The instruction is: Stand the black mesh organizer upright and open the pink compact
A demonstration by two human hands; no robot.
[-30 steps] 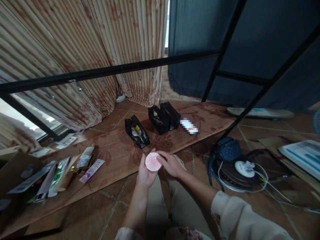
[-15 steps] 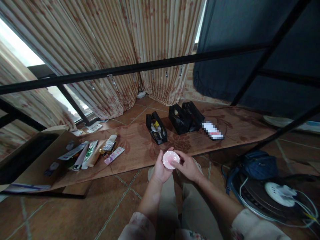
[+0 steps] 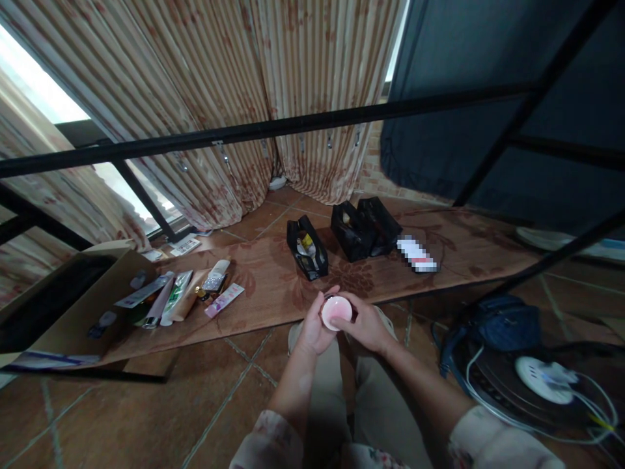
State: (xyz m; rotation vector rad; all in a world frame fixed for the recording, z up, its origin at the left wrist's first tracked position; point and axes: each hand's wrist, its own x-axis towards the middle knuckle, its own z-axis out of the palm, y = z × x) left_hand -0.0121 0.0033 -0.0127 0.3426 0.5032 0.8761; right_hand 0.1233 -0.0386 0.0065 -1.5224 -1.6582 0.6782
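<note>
Bench: its near edge passes behind the hands; cloth shows between the tubes and the leftmost black bag, apparently leaving sideways room.
Cardboard box: stands open-topped at the bench's left end.
Black bags: 3 stand beyond the hands; the leftmost gapes over packed things.
Hands: the left hand cups from beneath, partly curled; the right hand grips the side, thumb across the face.
Pink round piece: held between both hands; the step appears to be handling it, and moving it would call for clearing the edge.
</note>
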